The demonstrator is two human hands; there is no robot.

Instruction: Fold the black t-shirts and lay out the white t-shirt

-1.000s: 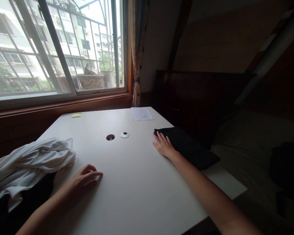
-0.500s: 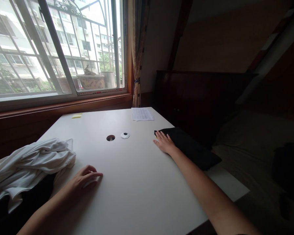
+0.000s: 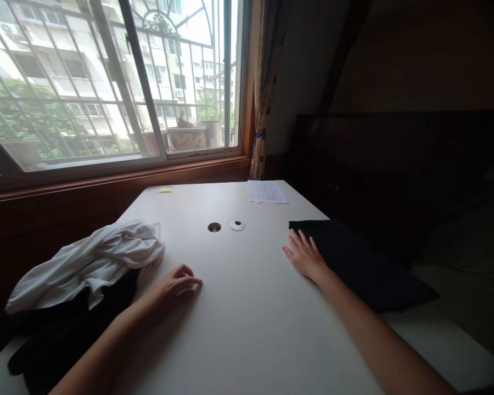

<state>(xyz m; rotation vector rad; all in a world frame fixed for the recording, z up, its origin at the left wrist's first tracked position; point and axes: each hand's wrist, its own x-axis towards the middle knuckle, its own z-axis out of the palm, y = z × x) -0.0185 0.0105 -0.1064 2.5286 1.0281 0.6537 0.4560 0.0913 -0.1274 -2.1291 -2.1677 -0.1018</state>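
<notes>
My left hand [image 3: 183, 282] rests on the white table [image 3: 239, 334], its fingers loosely bent and the index finger reaching out; nothing shows in it. To its left lies a crumpled heap of white cloth [image 3: 94, 258] on top of black cloth [image 3: 69, 334]. Palm down and fingers spread, my right hand [image 3: 307, 255] lies at the left edge of a flat piece of black fabric [image 3: 362, 269]. Its fingertips are near the fabric's far left corner. The fabric stretches along the table's right side, partly behind my forearm.
Printed papers [image 3: 267, 192] lie at the table's far end, and yellow sticky notes [image 3: 165, 189] at its far left. A round hole [image 3: 214, 227] and a white ring-shaped cover [image 3: 237, 225] sit mid-table. Beyond are a barred window [image 3: 168, 82] and a tied curtain [image 3: 263, 99].
The view has turned left, so everything appears farther right. My right hand has slid slightly back from the black fabric's far corner. My left hand keeps its pose.
</notes>
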